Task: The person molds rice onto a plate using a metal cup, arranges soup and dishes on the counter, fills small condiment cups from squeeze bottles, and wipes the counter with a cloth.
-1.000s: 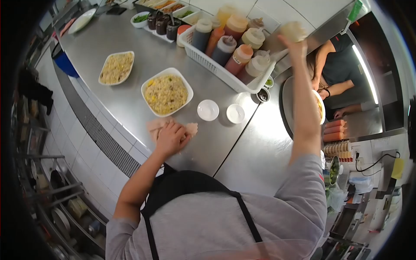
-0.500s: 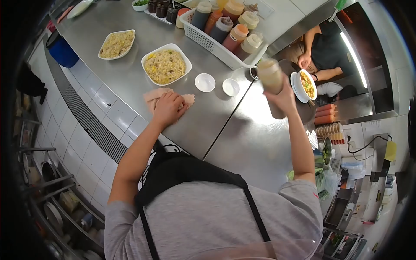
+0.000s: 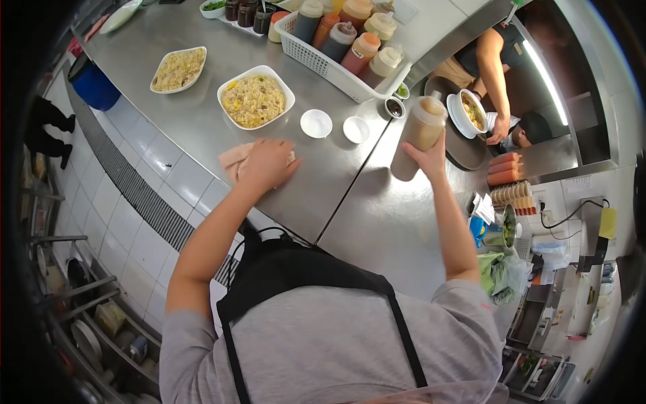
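My left hand (image 3: 269,165) presses on a folded peach cloth (image 3: 235,161) on the steel counter, its fingers slightly blurred. In my right hand (image 3: 431,158) is a tall squeeze bottle (image 3: 426,121) of pale sauce, nozzle up and a little tilted. Two small white cups (image 3: 316,124) stand between my hands. Behind the cloth, fried rice (image 3: 256,101) fills a white dish, and a second portion of fried rice (image 3: 179,70) lies farther left. A small cup of dark sauce (image 3: 395,108) sits just behind the bottle.
A white basket (image 3: 319,64) of squeeze bottles stands at the back. Right of my bottle, a soup bowl (image 3: 455,111) rests on a dark round tray (image 3: 464,156) at the pass window. Another person's hand (image 3: 498,128) is beside it. Bagged greens (image 3: 501,273) lie at right.
My right hand has brought the bottle a little left and down. The left hand has shifted slightly over the cloth. Behind the window, the other person's arm has moved around the soup bowl.
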`<control>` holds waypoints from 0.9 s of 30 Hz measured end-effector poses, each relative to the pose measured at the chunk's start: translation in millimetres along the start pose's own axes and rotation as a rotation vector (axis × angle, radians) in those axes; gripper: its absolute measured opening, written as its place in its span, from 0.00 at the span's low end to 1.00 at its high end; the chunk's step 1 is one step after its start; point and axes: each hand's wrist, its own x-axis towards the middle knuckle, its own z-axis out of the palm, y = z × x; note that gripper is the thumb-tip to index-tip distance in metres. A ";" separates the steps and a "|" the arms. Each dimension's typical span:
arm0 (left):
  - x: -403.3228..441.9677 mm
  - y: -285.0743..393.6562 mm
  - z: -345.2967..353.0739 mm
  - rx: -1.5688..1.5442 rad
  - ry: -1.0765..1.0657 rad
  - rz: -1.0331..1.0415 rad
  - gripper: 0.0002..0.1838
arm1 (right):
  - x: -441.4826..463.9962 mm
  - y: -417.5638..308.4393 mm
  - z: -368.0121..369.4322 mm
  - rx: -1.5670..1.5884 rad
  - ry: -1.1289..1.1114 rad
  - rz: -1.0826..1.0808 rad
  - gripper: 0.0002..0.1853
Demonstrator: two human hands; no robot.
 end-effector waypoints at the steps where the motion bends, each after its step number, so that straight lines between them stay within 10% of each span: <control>1: 10.2 5.4 3.0 0.024 0.096 0.109 0.08 | -9.8 6.9 9.8 0.268 0.065 -0.044 0.42; 13: 189.1 44.2 115.3 -0.078 -0.366 0.787 0.08 | -101.1 15.3 40.7 0.217 0.346 0.106 0.43; 20: 186.0 24.0 116.3 -0.045 -0.407 0.733 0.07 | -103.8 13.2 44.3 0.211 0.392 0.095 0.42; 27: 148.3 15.5 104.9 -0.383 -0.276 0.176 0.11 | -87.2 1.4 34.1 0.221 0.339 0.080 0.44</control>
